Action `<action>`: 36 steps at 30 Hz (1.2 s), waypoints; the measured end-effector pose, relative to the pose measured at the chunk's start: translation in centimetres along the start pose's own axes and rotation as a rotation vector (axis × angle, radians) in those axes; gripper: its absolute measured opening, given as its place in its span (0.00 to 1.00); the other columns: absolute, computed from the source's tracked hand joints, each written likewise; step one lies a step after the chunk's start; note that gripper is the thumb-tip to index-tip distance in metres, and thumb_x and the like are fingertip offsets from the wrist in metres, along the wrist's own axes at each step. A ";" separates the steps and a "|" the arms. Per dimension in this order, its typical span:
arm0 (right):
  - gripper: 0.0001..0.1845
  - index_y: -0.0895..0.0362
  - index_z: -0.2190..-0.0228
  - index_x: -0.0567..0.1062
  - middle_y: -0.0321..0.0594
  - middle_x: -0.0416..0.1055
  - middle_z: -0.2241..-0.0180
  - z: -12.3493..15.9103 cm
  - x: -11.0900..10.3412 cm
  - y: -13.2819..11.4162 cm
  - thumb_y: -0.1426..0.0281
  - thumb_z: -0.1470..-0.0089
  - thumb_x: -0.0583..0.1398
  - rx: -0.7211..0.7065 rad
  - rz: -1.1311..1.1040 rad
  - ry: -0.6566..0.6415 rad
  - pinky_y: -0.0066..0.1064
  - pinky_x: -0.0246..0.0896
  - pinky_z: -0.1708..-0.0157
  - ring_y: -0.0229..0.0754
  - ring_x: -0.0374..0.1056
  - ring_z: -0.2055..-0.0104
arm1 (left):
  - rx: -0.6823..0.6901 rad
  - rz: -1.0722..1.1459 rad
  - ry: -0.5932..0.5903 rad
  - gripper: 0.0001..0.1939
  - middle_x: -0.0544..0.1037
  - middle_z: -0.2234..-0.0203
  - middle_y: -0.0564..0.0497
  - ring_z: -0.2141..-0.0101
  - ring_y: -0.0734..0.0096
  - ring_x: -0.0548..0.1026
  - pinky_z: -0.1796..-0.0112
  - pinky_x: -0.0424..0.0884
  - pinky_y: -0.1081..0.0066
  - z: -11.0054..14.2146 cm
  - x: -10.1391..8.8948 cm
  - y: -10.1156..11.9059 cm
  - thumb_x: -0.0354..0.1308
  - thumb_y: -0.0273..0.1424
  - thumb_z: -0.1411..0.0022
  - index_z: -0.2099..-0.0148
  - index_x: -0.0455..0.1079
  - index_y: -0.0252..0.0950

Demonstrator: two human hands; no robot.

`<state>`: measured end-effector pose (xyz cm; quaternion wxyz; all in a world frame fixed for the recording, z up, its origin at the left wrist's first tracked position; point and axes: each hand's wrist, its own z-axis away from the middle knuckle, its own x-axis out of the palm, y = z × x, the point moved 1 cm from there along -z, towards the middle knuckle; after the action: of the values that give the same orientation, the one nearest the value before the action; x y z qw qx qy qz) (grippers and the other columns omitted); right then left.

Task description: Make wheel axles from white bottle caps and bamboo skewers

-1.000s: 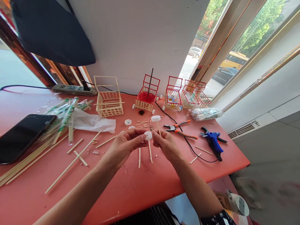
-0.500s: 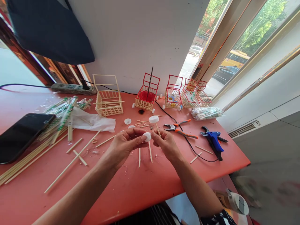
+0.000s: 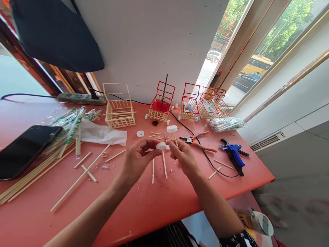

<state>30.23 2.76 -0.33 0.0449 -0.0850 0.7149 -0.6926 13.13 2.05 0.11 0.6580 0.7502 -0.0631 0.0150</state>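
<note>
Between the thumb and fingers of my left hand (image 3: 138,156) is a white plastic bottle cap (image 3: 161,146), tilted toward the right. My right hand (image 3: 183,153) pinches a thin wooden stick (image 3: 175,138), which stands nearly upright and carries another white cap (image 3: 172,129) on its top end. Both hands are close together above the table, closed on these pieces. A small white patch (image 3: 168,147) shows between them; what it belongs to is partly hidden by the fingers. Two cut sticks (image 3: 165,166) lie just below the hands.
Stick-built carts stand along the wall, one plain (image 3: 119,118), others red-trimmed (image 3: 159,113). Orange-handled pliers (image 3: 203,145) and a blue glue gun (image 3: 234,151) lie right, with a black cable between. Loose sticks, wrapped chopsticks (image 3: 73,125) and a phone (image 3: 29,149) lie left.
My left hand has turned its cap to a flatter tilt. My right hand has shifted slightly right with the stick and its cap. A loose cap on the table is now covered by my left hand.
</note>
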 end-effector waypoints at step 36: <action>0.22 0.57 0.69 0.74 0.24 0.46 0.81 0.3 0.1 -0.6 0.49 0.48 0.65 0.002 0.295 0.041 0.28 0.35 0.78 0.32 0.42 0.79 | -0.250 0.180 -0.155 0.15 0.83 0.66 0.48 0.66 0.66 0.79 0.60 0.77 0.67 -0.6 -0.5 -1.1 0.71 0.40 0.45 0.59 0.80 0.36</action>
<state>30.25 2.46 0.30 0.1317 0.0354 0.7196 -0.6808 12.83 2.81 -0.98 0.7353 0.6528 -0.1820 0.0079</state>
